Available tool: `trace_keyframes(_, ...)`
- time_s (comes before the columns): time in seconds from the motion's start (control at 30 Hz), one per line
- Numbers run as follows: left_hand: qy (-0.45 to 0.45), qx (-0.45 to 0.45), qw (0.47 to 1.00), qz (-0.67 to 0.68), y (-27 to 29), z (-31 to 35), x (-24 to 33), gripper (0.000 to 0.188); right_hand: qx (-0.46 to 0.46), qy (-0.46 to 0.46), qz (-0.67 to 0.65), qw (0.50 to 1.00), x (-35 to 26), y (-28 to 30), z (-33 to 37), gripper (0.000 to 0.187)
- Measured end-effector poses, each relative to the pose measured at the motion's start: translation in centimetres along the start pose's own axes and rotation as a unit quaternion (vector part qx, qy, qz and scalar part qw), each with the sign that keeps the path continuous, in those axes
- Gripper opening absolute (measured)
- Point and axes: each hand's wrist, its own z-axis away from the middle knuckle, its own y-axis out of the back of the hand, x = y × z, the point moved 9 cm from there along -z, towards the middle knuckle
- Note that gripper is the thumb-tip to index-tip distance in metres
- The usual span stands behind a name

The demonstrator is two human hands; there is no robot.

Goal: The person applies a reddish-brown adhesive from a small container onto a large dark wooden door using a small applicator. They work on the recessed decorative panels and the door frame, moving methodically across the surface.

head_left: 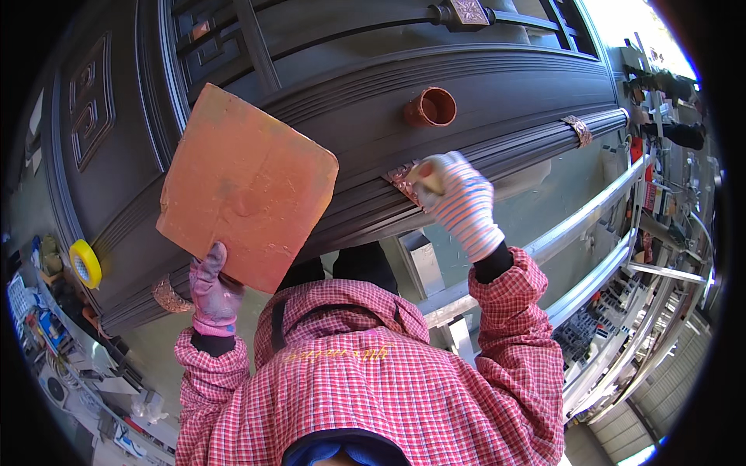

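Note:
My left hand (214,297), in a pink-stained glove, grips the lower edge of a square board (245,186) smeared with copper-orange paint. The thumb lies on its painted face; the other fingers are hidden behind it. In a striped glove, my right hand (462,206) is closed on a small tan and reddish sponge-like pad (430,179), mostly covered by the fingers. That pad is at a copper-coloured carved ornament (402,180) on the ribbed edge of a dark metal door panel (350,116). Beyond it a small reddish-brown cup (431,107) stands on the panel.
More copper ornaments sit along the panel edge, one at right (577,132) and one at left (171,296). A yellow tape roll (85,264) lies on the panel's left corner. Metal rails (598,202) run along the right, with crowded shelving beyond.

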Motion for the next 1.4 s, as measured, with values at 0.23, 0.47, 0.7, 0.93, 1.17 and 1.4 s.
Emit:
trace_keyframes(0.23, -0.013, 0.033, 0.999, 0.021, 1.6, 0.1, -0.1, 0.058, -0.058, 0.031, 0.034, 0.997, -0.9, -1.5, 0.3, 0.021)
trace_keyframes(0.47, -0.012, 0.018, 1.000, -0.011, 0.0, -0.4, 0.2, 0.059, 0.160, 0.017, -0.058, 0.985, 1.8, 1.2, 4.9, 0.028)
trace_keyframes(0.7, 0.017, -0.003, 0.999, -0.037, -1.7, -1.2, 0.1, 0.057, 0.208, 0.007, -0.079, 0.975, 2.7, -0.3, 8.3, 0.041)
trace_keyframes(0.93, 0.033, -0.034, 0.998, -0.038, -2.8, -1.2, 0.2, 0.055, 0.312, -0.067, -0.153, 0.935, 5.3, -3.2, 11.8, 0.043)
trace_keyframes(1.17, 0.046, -0.069, 0.995, -0.048, -3.5, -1.4, 0.1, 0.056, 0.388, -0.126, -0.191, 0.893, 7.3, -5.1, 13.1, 0.041)
trace_keyframes(1.4, 0.093, -0.053, 0.993, -0.042, -0.6, -2.2, -0.5, 0.055, 0.407, -0.165, -0.186, 0.879, 7.5, -2.3, 11.6, 0.035)
